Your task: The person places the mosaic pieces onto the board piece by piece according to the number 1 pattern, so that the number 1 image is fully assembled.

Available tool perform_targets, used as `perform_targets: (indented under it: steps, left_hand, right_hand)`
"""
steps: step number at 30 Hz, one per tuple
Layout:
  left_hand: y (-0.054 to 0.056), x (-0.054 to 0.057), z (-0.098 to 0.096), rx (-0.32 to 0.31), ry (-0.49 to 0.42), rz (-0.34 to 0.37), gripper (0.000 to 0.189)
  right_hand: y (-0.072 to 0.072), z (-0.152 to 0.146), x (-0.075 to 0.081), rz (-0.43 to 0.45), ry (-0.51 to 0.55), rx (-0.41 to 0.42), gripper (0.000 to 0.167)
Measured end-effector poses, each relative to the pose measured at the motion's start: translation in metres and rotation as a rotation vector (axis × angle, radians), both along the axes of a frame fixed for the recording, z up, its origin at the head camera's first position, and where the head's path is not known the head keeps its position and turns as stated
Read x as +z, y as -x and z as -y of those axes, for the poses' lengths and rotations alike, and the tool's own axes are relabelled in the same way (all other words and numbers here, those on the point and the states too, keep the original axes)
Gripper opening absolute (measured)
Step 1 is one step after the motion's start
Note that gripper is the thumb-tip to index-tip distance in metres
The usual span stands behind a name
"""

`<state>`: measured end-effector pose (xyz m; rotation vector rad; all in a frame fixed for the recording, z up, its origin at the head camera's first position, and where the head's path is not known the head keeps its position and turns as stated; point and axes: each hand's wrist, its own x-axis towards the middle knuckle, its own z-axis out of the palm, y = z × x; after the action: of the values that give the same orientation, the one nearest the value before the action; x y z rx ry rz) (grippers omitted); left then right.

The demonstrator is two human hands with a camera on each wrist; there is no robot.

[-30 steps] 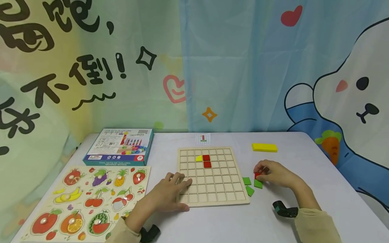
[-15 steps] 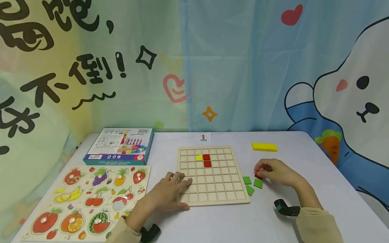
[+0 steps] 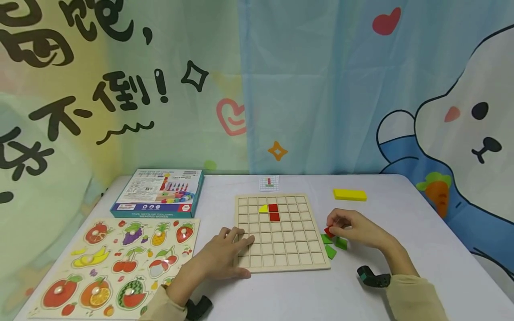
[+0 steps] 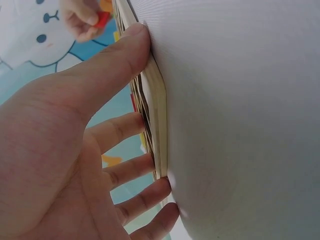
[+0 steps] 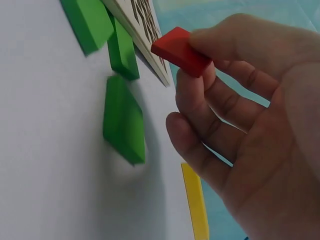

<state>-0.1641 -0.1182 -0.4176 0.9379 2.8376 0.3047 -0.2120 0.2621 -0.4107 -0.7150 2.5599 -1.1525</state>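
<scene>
The grid board [image 3: 285,247] is pale wood, ruled in squares. On it lie two red tiles [image 3: 274,217] and, just left of them, a yellow piece [image 3: 263,209]. The held tile [image 5: 176,47] in the right hand [image 3: 356,228] is plain red; the green tiles [image 5: 122,122] lie right of the board, and the far-right block [image 3: 350,195] is solid yellow. The picture board [image 3: 141,272] at left is cream, patterned with multicoloured fruit [image 3: 55,300]; the box [image 3: 138,191] beyond it is white, teal and deep blue. The far card [image 3: 263,183], small in view, is finely gridded, with what looks like red and green.

The fruit puzzle board [image 3: 107,266] lies before the box [image 3: 158,189], left of the grid board [image 3: 283,246]; behind that sits the pattern card [image 3: 269,183].
</scene>
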Motion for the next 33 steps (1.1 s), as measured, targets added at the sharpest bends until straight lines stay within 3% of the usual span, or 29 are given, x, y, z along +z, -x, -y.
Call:
perform_targets:
  steps: [11, 33]
  left_hand:
    - [0.000, -0.002, 0.000, -0.005, -0.003, 0.003, 0.081]
    - [-0.001, 0.001, 0.000, 0.004, 0.006, 0.001, 0.081]
  right_hand:
    - [0.002, 0.019, -0.002, -0.099, -0.055, -0.082, 0.005]
    - [0.012, 0.050, -0.005, -0.071, -0.022, -0.073, 0.006]
